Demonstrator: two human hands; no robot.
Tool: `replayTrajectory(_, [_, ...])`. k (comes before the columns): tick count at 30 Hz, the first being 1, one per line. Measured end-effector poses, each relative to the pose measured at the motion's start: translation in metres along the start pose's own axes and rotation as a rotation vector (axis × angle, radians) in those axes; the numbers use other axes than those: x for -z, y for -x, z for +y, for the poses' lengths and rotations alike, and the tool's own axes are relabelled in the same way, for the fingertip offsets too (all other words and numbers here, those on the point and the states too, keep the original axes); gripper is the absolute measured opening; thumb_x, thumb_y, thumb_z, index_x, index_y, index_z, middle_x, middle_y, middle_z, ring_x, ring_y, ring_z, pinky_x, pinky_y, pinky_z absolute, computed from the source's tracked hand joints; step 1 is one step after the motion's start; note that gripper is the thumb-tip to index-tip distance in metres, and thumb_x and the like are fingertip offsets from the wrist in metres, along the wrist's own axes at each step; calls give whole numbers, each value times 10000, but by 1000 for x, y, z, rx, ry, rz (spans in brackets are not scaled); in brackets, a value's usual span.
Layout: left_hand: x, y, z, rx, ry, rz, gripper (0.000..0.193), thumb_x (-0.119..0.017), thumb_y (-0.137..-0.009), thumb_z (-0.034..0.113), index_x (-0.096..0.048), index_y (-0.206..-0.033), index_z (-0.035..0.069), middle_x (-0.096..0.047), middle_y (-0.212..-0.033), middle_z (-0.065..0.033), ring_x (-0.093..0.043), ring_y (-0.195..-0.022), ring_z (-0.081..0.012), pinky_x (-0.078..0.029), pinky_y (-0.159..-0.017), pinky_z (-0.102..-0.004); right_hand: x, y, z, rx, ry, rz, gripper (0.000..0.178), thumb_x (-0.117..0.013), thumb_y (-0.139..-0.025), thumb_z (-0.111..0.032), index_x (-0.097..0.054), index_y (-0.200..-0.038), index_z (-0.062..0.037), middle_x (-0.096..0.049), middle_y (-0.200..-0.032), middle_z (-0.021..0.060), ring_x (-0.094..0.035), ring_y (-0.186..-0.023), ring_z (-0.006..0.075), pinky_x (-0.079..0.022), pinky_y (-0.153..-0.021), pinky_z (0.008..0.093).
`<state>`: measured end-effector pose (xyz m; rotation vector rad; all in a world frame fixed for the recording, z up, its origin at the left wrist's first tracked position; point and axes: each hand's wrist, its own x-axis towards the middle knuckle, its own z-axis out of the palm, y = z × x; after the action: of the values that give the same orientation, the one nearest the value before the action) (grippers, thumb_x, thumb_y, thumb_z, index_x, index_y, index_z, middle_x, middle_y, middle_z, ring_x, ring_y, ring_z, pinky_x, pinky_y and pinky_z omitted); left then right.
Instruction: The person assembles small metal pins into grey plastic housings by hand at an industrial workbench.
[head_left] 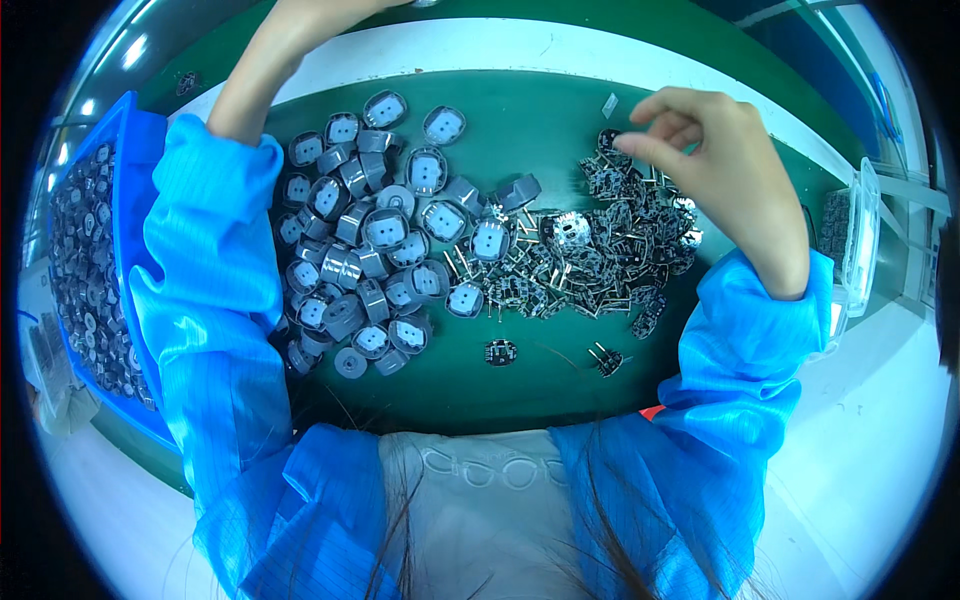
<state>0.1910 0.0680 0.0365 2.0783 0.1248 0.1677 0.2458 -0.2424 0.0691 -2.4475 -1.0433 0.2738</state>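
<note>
Over the green work surface (pixel 440 385), our right hand (pixel 715 140), loosely curled, pinch parted and seemingly empty, is nearer the circuit boards (pixel 625 240) heaped bodyward and left of it than our cropped left hand (pixel 340 8), whose grip we cannot tell.

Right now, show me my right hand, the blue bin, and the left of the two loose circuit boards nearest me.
Right hand (pixel 722 140): head view, back of the hand.
Blue bin (pixel 138 152): head view, its right wall.
Left loose circuit board (pixel 501 352): head view, middle of its face.
</note>
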Motion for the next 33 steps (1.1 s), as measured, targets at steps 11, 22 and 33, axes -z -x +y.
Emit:
replayTrajectory(11, [2,17,37,-492,-601,-401,466,-808,-645,2,-652,-1083,44,-629,-1028,-51,-611,-930,-166,-513,-748,-307,-22,-2,-7,-22,82,68,66,-706,-759,-96,-705,-785,-35,-670,-686,163,-669,-659,326,-547,-659,390])
replayTrajectory(22, [-41,42,36,-405,-282,-555,372,-743,-779,93,-619,-1122,20,-630,-1017,-127,-615,-879,-246,-513,-770,-349,-16,-11,1,23,-187,-23,141,-650,-838,-76,-672,-936,22,-667,-731,198,-662,-657,326,-521,-629,369])
replayTrajectory(33, [-71,64,43,-261,-385,-251,460,-726,-745,49,-538,-1164,22,-550,-907,-133,-587,-812,-253,-499,-734,-360,-13,-13,14,176,-179,-141,181,-657,-763,28,-664,-941,-1,-660,-805,160,-674,-732,290,-531,-661,358])
